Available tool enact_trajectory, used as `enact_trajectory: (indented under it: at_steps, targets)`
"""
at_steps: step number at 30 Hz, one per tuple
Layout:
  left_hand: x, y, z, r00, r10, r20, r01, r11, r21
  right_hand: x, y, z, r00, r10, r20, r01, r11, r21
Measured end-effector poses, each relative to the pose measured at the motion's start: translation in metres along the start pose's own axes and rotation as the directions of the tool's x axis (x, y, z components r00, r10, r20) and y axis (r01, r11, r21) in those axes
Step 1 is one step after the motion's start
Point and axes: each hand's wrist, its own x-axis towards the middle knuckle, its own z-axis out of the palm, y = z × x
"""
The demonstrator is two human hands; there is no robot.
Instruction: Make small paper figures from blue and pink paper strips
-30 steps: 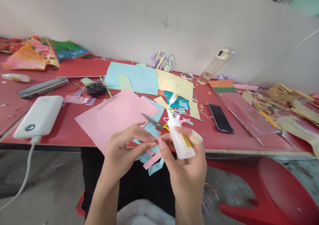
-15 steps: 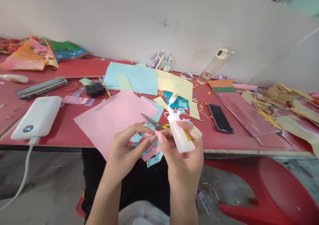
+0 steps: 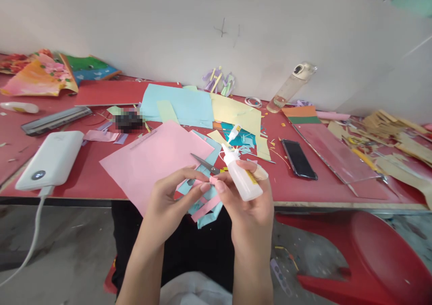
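Note:
Between the fingertips of both hands is a small piece of pink paper (image 3: 213,179). My left hand (image 3: 175,199) pinches it with thumb and forefinger. On the other side, my right hand (image 3: 248,206) pinches the same piece while its other fingers hold a white glue bottle (image 3: 241,174), tilted with the nozzle up and to the left. Just beyond the fingertips lie scissors (image 3: 205,163), blades pointing left, their handles partly hidden. Blue and pink paper strips (image 3: 206,209) hang over the table edge under my hands. A large pink sheet (image 3: 158,156) lies to the left.
A white power bank (image 3: 50,159) with a cable sits at the left. Further back are a blue sheet (image 3: 182,102), a yellow sheet (image 3: 236,114) and a leaning water bottle (image 3: 290,89). A phone (image 3: 299,159) lies right; a red stool (image 3: 381,251) stands below.
My right hand and the glue bottle have shifted slightly up and to the left. Both hands still pinch the small pink paper piece; the things on the table have stayed put.

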Motion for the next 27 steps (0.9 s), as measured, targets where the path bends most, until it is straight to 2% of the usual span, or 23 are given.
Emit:
enact_trajectory:
  at_steps: [6,9,18,23,27]
  targets:
    - [0.004,-0.003,-0.011,0.982,-0.096,0.163,0.126,0.976,-0.180,0.008,0.001,-0.014,0.979,0.114,0.166,-0.131,0.987,0.097]
    - [0.005,-0.003,-0.013,0.963,-0.139,0.231,0.197,0.947,-0.253,0.010,0.002,-0.019,0.965,0.125,0.229,-0.151,0.984,0.099]
    - [0.003,-0.002,-0.012,0.910,-0.219,0.352,0.347,0.866,-0.360,0.010,0.008,-0.022,0.943,0.009,0.333,-0.079,0.977,0.196]
    - [0.002,0.001,-0.011,0.914,-0.205,0.351,0.338,0.863,-0.376,0.016,0.015,-0.027,0.902,-0.125,0.413,0.051,0.981,0.185]
    - [0.001,0.003,-0.011,0.913,-0.193,0.360,0.333,0.862,-0.382,0.017,0.016,-0.028,0.895,-0.142,0.422,0.062,0.978,0.200]
